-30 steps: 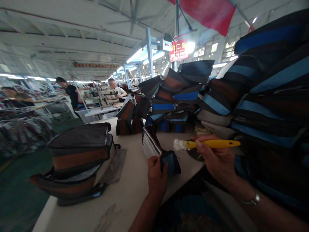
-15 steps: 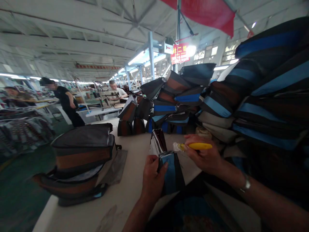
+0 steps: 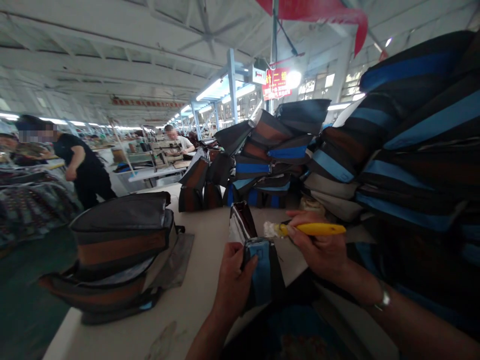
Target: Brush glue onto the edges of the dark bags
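The pale table (image 3: 204, 250) was spread beneath the hands, and its right side was crowded by a tall stack of bags (image 3: 416, 125) striped in blue, light blue and brown. Beyond the hands, a lower heap of bags (image 3: 288, 150) was piled toward the table's far side. On the left, well apart from both hands, a grey and brown bag (image 3: 120, 245) was set down, untouched.

A smaller dark piece with a light-blue strip (image 3: 263, 272) was positioned at the near middle of the table area, its far end spread open so that white and dark red material was exposed. It was gripped by the left hand (image 3: 234, 280), with the thumb laid over the light-blue strip. The yellow-handled brush (image 3: 322, 229) was held in the closed fingers of the right hand (image 3: 322, 250), pointed leftward, and its whitish bristles (image 3: 269, 230) were brought just beside the open end, seemingly without contact.

By judgement, the piece was secured and the brush was readied, but the handling of this piece was unfinished. Whether any of its surface had already been brushed could not be told. How many of the piled bags had been dealt with could not be determined either.
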`<state>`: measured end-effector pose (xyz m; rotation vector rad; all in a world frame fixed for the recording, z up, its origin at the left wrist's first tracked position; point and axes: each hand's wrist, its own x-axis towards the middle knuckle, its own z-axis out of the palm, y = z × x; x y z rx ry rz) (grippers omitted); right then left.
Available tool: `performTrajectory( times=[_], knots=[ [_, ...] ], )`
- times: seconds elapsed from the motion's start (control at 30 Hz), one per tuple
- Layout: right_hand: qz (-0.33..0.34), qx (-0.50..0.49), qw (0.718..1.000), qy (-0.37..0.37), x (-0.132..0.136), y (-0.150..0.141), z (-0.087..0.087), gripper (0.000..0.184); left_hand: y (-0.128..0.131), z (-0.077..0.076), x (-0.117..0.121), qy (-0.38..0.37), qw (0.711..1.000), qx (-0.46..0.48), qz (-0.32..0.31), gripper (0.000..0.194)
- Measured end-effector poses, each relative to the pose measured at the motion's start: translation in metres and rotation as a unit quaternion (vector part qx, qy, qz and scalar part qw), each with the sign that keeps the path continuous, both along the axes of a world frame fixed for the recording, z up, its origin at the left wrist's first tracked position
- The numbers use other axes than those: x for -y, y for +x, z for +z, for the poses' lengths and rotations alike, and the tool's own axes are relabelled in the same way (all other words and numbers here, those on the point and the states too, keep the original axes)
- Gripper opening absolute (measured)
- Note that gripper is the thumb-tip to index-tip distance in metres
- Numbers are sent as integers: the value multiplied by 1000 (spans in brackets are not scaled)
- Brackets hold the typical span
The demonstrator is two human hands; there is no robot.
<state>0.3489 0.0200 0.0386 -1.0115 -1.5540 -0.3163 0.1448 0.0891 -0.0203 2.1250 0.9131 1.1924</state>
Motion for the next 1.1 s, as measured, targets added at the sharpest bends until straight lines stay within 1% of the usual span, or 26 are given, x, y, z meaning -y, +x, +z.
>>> performTrajectory(
  times=[0.1, 0.13, 0.17, 0.23, 0.3, 0.33, 0.4, 0.5, 0.53, 0.6, 0.67, 0.73, 0.77, 0.83, 0.9, 0.93, 1.0, 1.07, 1.1],
  knots=[
    [90, 1, 996, -29, -3, -21, -1, 9, 6, -3, 2, 17, 1000, 4, -1, 16],
    [102, 8, 994, -39, -5, -24, -2, 9, 7, -4, 2, 24, 1000, 4, 1, 15],
    [99, 16, 994, -45, -8, -25, -3, 9, 8, -5, 2, 33, 999, 4, 4, 14],
    [59, 35, 997, -46, -10, -20, -5, 11, 6, -7, 3, 51, 999, 2, 13, 14],
    [18, 38, 999, -30, -7, -13, -4, 12, 5, -10, 5, 73, 997, 4, 29, 14],
    [10, 30, 999, -22, -5, -11, -3, 11, 4, -11, 6, 84, 996, 8, 39, 12],
    [24, 10, 999, -23, -1, -11, -4, 9, 4, -15, 7, 109, 992, 19, 64, 7],
    [64, 22, 996, -59, 1, -12, -10, 8, 7, -21, 6, 147, 981, 45, 115, 9],
    [57, 31, 996, -67, 0, -10, -12, 9, 8, -23, 5, 160, 977, 51, 130, 10],
    [8, 36, 997, -61, -1, -1, -12, 9, 9, -25, 3, 192, 969, 58, 144, 9],
    [-45, 17, 997, -55, 1, 8, -4, 8, 10, -27, 1, 237, 961, 55, 129, 6],
    [-58, -1, 996, -63, 3, 11, 9, 8, 11, -28, 1, 293, 950, 41, 96, 6],
    [-46, -8, 996, -70, 5, 10, 15, 9, 12, -27, 1, 321, 943, 30, 80, 9],
    [6, -9, 997, -78, 6, 3, 24, 11, 14, -25, 1, 371, 927, 4, 54, 14],
    [62, 17, 994, -88, 3, -5, 26, 10, 16, -21, 3, 408, 912, -22, 37, 14],
    [78, 42, 991, -98, 1, -7, 26, 8, 16, -19, 3, 422, 906, -34, 31, 14],
    [81, 108, 985, -111, -3, -6, 23, 5, 16, -15, 4, 440, 896, -52, 26, 15],
    [64, 168, 980, -90, -6, -1, 22, 6, 16, -12, 4, 450, 890, -66, 30, 14],
    [54, 181, 980, -70, -6, 2, 22, 8, 15, -12, 4, 453, 888, -72, 33, 14]
  ],
)
